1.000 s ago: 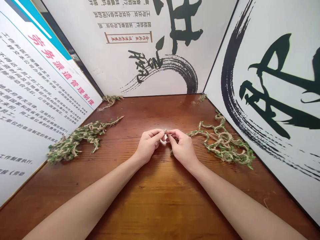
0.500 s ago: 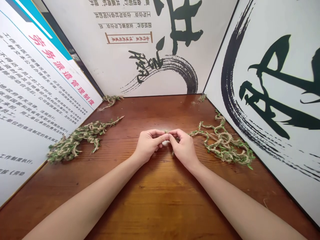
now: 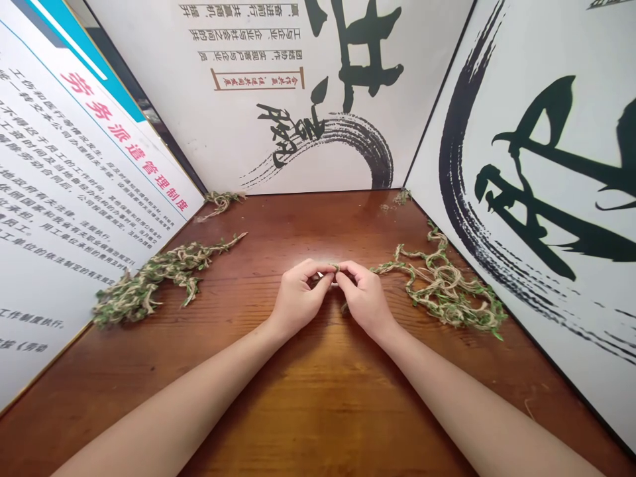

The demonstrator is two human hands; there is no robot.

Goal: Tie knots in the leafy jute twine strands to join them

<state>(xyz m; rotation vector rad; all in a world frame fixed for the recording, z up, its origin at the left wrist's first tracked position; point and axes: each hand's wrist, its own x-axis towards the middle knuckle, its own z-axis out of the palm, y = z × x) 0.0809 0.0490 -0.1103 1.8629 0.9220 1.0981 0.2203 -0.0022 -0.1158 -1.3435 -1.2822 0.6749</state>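
My left hand (image 3: pixel 301 296) and my right hand (image 3: pixel 366 294) meet over the middle of the table, thumbs and forefingers pinched close together. Between the fingertips is a small piece of twine with green leaves (image 3: pixel 336 267), mostly covered by the fingers. A short dark bit of it shows under my right hand. On the right, a loose tangle of leafy twine (image 3: pixel 447 281) lies on the table, and one strand of it runs toward my right hand. Both hands are closed on the strand.
A thicker heap of leafy twine (image 3: pixel 154 281) lies at the left. A small bundle of twine (image 3: pixel 222 202) sits in the back left corner, and scraps (image 3: pixel 402 196) in the back right one. Printed panels (image 3: pixel 318 159) wall in the wooden table (image 3: pixel 318 411).
My left hand has shifted slightly, its thumb and fingers regripping at the strand. My right hand stays almost where it was; the twine heaps have not moved.
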